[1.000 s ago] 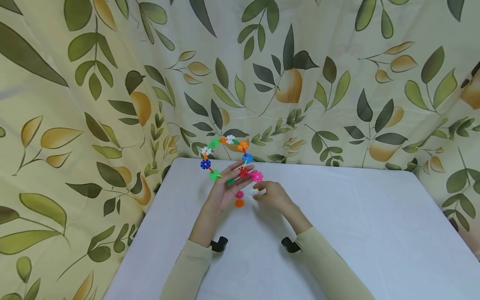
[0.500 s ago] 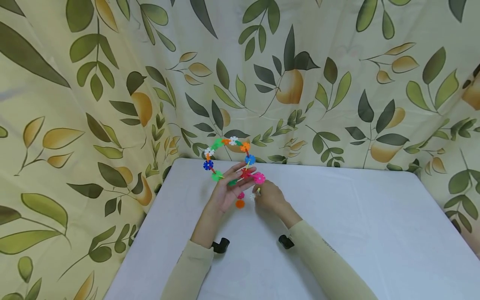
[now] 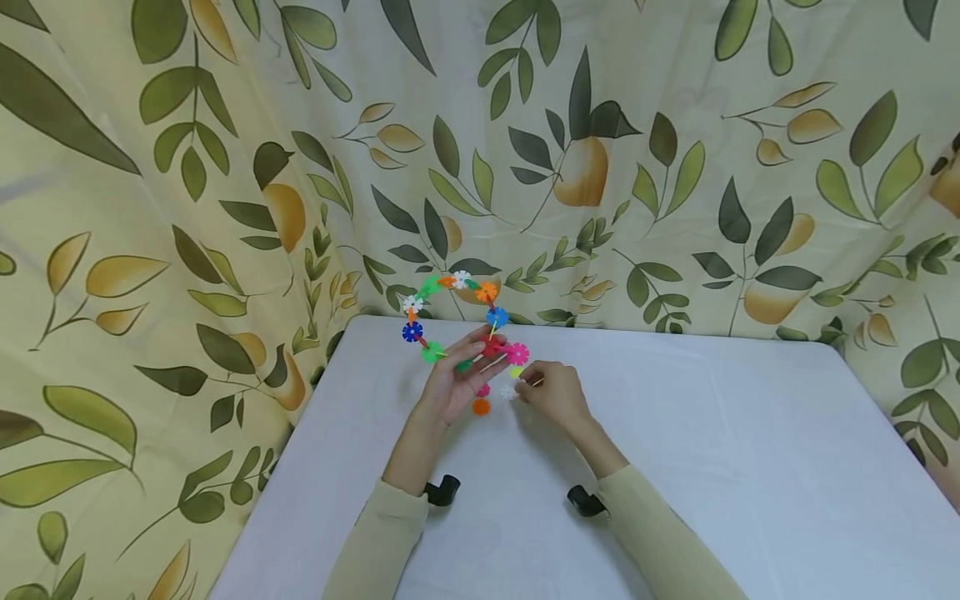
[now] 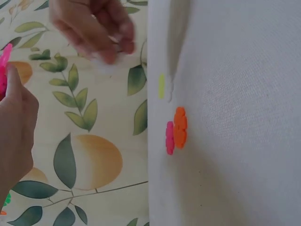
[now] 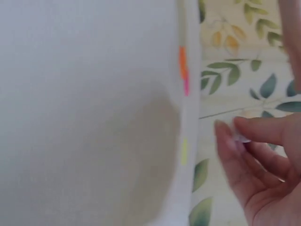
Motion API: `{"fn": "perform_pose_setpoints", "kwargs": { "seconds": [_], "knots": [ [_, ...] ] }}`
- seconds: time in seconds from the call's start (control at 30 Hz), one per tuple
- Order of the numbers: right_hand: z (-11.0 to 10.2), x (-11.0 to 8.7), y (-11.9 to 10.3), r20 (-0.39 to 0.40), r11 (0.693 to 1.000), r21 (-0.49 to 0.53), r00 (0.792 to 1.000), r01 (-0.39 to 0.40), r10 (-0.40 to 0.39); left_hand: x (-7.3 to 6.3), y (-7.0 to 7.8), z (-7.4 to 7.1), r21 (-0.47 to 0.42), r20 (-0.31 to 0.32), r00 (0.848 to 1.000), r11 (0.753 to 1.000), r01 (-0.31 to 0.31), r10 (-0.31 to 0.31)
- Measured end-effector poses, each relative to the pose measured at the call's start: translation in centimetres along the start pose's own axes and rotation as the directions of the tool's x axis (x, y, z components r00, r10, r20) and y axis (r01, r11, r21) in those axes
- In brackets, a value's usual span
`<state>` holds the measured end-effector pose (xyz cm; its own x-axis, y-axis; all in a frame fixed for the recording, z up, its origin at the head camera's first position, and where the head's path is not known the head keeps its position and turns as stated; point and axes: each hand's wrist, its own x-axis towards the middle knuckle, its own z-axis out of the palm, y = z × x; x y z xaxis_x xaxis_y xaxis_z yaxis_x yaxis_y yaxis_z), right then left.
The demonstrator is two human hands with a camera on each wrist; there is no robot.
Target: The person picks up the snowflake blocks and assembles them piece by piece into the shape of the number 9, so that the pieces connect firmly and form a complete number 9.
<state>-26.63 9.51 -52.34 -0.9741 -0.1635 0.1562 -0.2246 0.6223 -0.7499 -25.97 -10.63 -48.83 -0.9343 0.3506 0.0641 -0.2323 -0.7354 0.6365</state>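
My left hand [image 3: 452, 385] holds up a ring of linked plastic snowflake discs [image 3: 497, 317] in many colours, gripping it near a red disc. A pink disc [image 3: 518, 354] sticks out at the ring's right side. Close to the right of it, my right hand [image 3: 557, 393] pinches a small whitish disc [image 5: 242, 138] between thumb and fingers, mostly covered by them. Just below the hands lie a yellow disc [image 3: 517, 372], a white disc [image 3: 507, 392], a pink loose disc [image 4: 170, 138] and an orange disc [image 4: 180, 128] on the table.
The white-covered table [image 3: 712, 450] stretches to the right and toward me. Behind it and to the left hangs a leaf-and-fruit patterned curtain [image 3: 465, 125]. A black wrist mount [image 3: 442, 491] shows at the left wrist, and another black mount [image 3: 585, 502] at the right.
My right hand dipped in among the loose discs, then drew back slightly right with a whitish disc pinched, uncovering the yellow one. The left hand and the ring stay nearly in place.
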Motion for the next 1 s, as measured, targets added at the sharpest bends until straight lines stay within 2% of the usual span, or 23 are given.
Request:
{"fn": "perform_pose_setpoints", "kwargs": {
  "seconds": [0.2,0.37,0.53,0.8,1.0],
  "knots": [
    [-1.1,-1.5,-1.5,-0.119,0.978,0.206,0.993,0.033,-0.008,0.0,0.0,-0.1,-0.074,-0.023,1.0,0.997,0.011,-0.013],
    [-1.5,-2.4,-2.2,-0.191,0.961,0.269,0.981,0.069,-0.017,0.0,0.1,-0.1,-0.168,0.004,1.0,0.986,0.02,-0.02],
    [-1.4,-2.8,-2.6,-0.252,0.934,0.339,0.967,0.113,-0.026,0.0,0.0,-0.1,-0.172,0.041,0.999,0.985,-0.009,0.016],
    [-1.2,-3.4,-3.2,-0.341,0.916,0.338,0.935,0.215,-0.093,0.4,-0.2,-0.3,-0.116,0.049,0.996,0.991,-0.064,0.071],
    [-1.1,-3.6,-3.2,-0.406,0.932,0.263,0.905,0.248,-0.126,0.5,-0.6,-0.2,-0.078,0.039,0.997,0.995,-0.062,0.065]
  ]
}}
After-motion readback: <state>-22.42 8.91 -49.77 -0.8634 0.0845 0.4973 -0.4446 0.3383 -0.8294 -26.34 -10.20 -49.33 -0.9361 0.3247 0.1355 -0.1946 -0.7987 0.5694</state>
